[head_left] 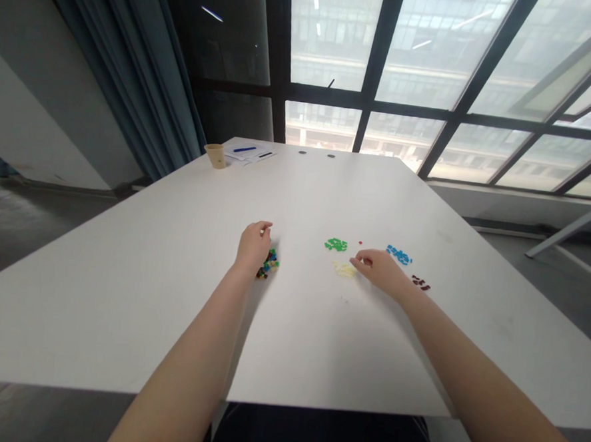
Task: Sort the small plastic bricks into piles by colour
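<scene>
My left hand (254, 246) is closed, its fingers curled beside a mixed heap of small coloured pieces (271, 263). The hand hides part of this heap, and whatever it may hold is too small to make out. On the right, my right hand (380, 269) has thumb and fingers pinched together at the edge of a pale yellow group of pieces (343, 269). Nothing can be named between those fingertips. Around it lie green pieces (335, 244), blue pieces (399, 255), dark brown pieces (420, 283) and a single red piece (360, 242).
The white table (298, 341) stretches away toward large windows. At its far left stand a tan paper cup (215, 156) and papers (249, 153) with a blue pen (244, 149) on them. Two dark round spots (302, 153) mark the far edge.
</scene>
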Demonstrator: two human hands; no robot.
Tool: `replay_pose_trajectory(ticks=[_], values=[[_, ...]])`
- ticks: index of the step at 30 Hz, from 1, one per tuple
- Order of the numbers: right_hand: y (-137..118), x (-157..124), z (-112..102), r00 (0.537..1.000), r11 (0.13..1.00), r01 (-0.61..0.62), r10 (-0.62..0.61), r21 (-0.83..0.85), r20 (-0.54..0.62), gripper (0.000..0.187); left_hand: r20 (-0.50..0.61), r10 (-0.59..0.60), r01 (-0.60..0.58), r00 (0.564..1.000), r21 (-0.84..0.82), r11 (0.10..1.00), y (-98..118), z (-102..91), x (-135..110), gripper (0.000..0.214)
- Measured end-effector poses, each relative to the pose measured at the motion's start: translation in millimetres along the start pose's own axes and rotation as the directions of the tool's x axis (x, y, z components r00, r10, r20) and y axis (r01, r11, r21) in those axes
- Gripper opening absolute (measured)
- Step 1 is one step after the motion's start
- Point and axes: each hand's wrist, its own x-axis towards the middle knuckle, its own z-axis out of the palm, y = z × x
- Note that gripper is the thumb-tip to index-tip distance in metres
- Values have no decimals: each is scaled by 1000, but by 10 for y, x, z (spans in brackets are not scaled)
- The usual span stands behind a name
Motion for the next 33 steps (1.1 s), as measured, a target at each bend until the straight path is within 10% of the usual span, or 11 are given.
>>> replay_pose_trajectory(ticks=[9,20,28,33], values=[[220,-491,77,998,993,-64,64,100,-3,36,267,-142,15,953,428,904,-33,90,-56,24],[251,-483,60,997,986,-64,69,156,-22,35,255,-121,-22,959,493,870,95,115,-80,18],[246,-489,-22,996,984,-64,74,167,-54,37,276,-65,89,959,-76,993,220,120,-134,15],[240,-501,-26,996,983,-52,64,178,-63,37,607,-70,508,791,-590,628,513,100,-278,17]])
